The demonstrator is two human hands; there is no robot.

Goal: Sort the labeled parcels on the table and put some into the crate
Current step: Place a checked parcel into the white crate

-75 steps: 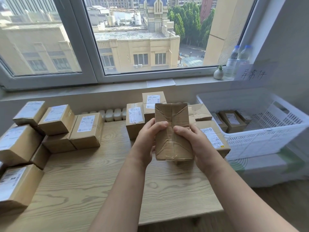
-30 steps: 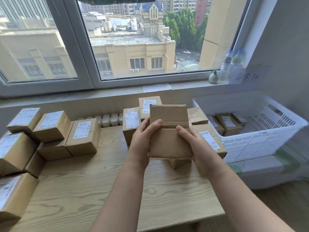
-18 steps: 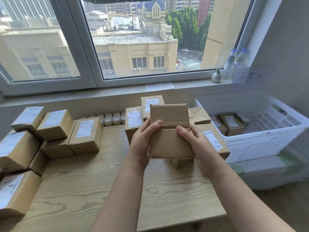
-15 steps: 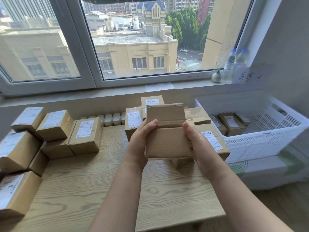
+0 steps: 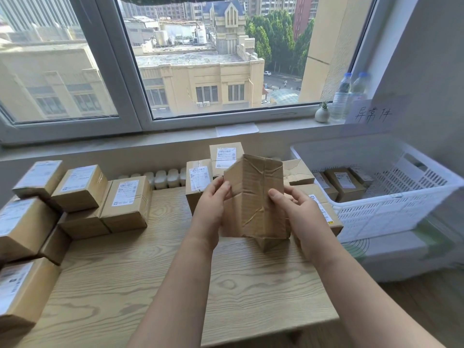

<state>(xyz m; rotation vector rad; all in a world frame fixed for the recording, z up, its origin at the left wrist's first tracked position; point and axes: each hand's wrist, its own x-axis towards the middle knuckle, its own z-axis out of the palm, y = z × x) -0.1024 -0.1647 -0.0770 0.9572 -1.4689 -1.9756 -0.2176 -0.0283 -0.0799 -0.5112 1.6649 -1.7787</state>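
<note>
While both hands hold it up over the middle of the table [image 5: 175, 285], a creased, taped brown parcel [image 5: 253, 197] stands on end, one corner edge turned toward the camera. The left hand [image 5: 211, 209] curls its fingers round the parcel's left edge. The right hand [image 5: 298, 212] pinches the right edge, thumb in front and fingers behind. The parcel hides part of a cluster of boxes [image 5: 226, 156] behind it, and a stack of boxes [image 5: 128, 202] crowds the table's left side. Just right of the table a white slatted crate [image 5: 391, 209] holds several labelled packets [image 5: 345, 183]. The printed white labels are too small to read. A paper sign [image 5: 372, 114] above the crate bears the handwritten characters "异常件". The table is pale grained wood. Behind it are a radiator [image 5: 163, 178] and a windowsill with two water bottles [image 5: 344, 96] and a small vase [image 5: 322, 114], and city buildings show through the window.
</note>
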